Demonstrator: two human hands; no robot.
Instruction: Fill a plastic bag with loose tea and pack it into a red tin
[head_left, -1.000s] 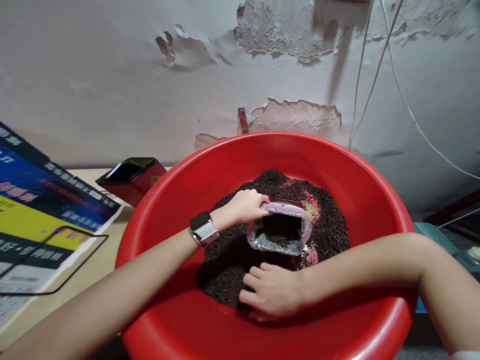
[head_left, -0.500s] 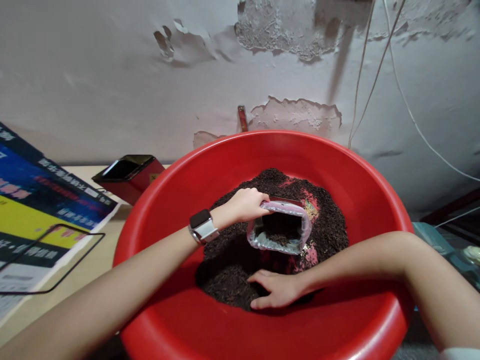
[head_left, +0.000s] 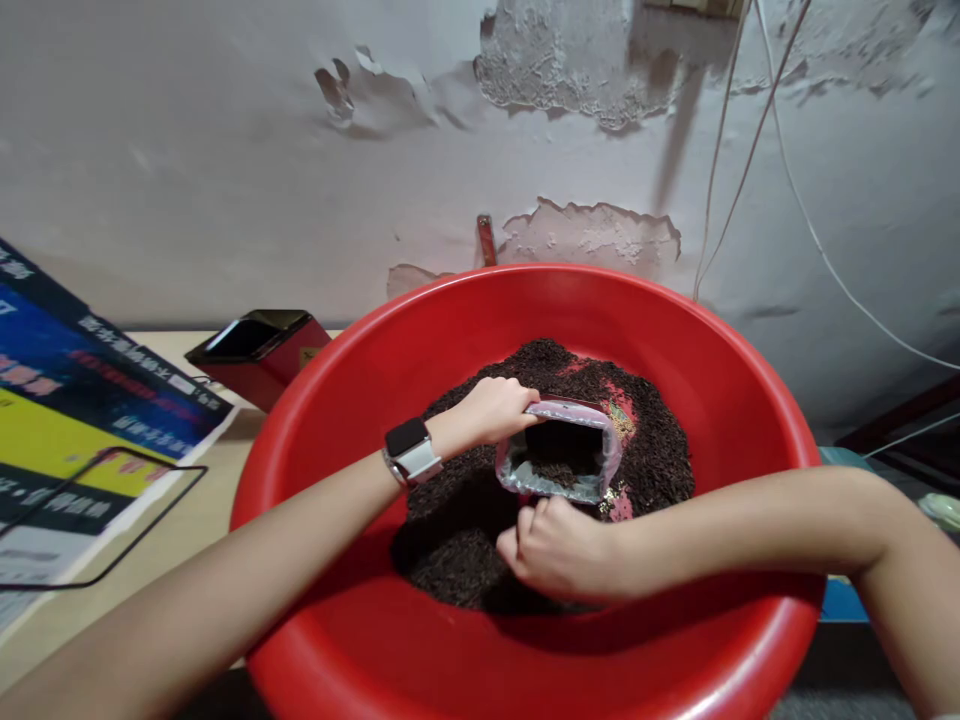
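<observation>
A big red plastic basin (head_left: 360, 380) holds a heap of dark loose tea leaves (head_left: 652, 440). A pink foil pouch (head_left: 559, 485) lies in the heap with its mouth open toward me. My left hand (head_left: 491, 408), with a watch on its wrist, pinches the pouch's upper left rim. My right hand (head_left: 559, 548) is closed into a fist just below the pouch's mouth, and dark leaves show between its fingers.
A dark red box with a black top (head_left: 259, 350) stands left of the basin. A printed blue and yellow poster (head_left: 82, 400) and a thin black wire frame (head_left: 112, 520) lie on the wooden table at left. Cables (head_left: 757, 130) hang down the peeling wall.
My right hand lay flat on the leaves at the front of the heap; it has now closed into a fist and risen to the pouch's mouth. My left hand has kept its hold.
</observation>
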